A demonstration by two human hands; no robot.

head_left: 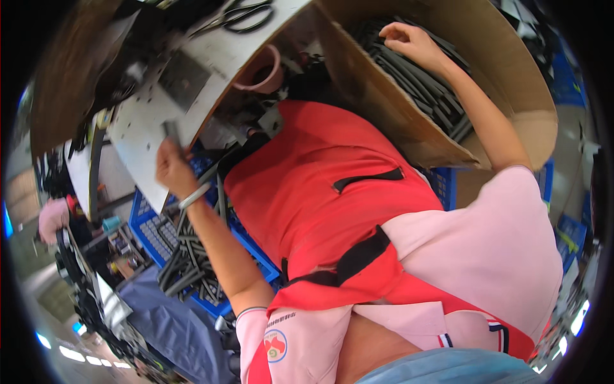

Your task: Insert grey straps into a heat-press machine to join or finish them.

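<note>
My left hand (174, 168), with a pale band at its wrist, is closed on a short dark grey strip (170, 130) over the white worktop's edge. Motion blurs this hand and the strip a little. On the other side my right hand (412, 46) is above a large open cardboard box (377, 89). Its fingers are loosely curled with a gap to the thumb, and nothing shows between them. Many long dark grey strips (422, 83) lie in the box under that hand; whether the fingertips touch any, I cannot tell.
Black-handled scissors (246, 18) and a dark flat plate (184, 80) lie on the white worktop (137, 128). Below its edge stands a pink bucket (272, 73). Blue crates (150, 230) by my left arm hold more dark strips (192, 262). A red apron (332, 173) covers my lap.
</note>
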